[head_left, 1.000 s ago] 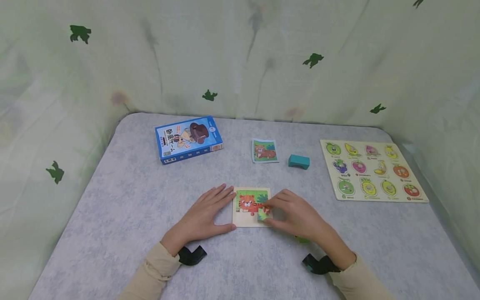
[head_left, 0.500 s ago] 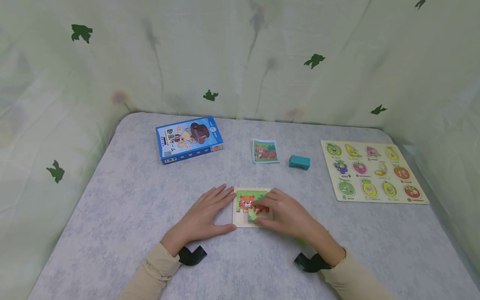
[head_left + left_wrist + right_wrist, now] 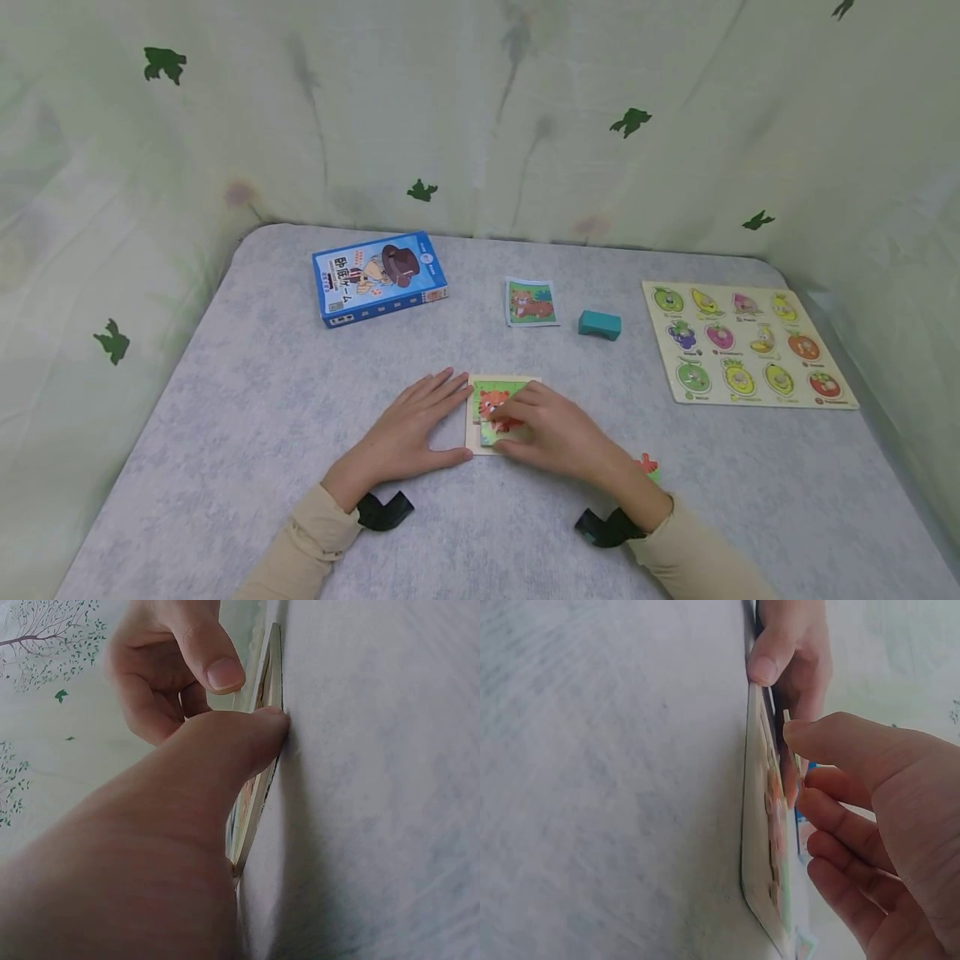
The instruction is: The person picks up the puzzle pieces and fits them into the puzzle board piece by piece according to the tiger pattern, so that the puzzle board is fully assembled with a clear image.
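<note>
A small tiger jigsaw board (image 3: 472, 440) lies on the table between both hands, its upper part filled with picture pieces. My right hand (image 3: 551, 433) pinches a puzzle piece (image 3: 488, 434) between thumb and fingers over the board's lower part. In the right wrist view this piece (image 3: 792, 742) is held on edge to the camera, slightly above the board (image 3: 754, 847). My left hand (image 3: 408, 432) lies spread on the table, its fingertips and thumb touching the board's left edge. Another puzzle piece (image 3: 649, 467), red and green, lies partly hidden by the right forearm.
Behind the board lie a tiger picture card (image 3: 531, 302) and a teal block (image 3: 599, 325). A blue game box (image 3: 379, 279) sits at the back left. On the right is a wooden fruit puzzle board (image 3: 750, 343). A pale printed curtain (image 3: 480, 108) surrounds the table.
My right hand has moved left across the board with the pinched puzzle piece. The loose piece beside the right forearm shows more. The left hand has stayed in place.
</note>
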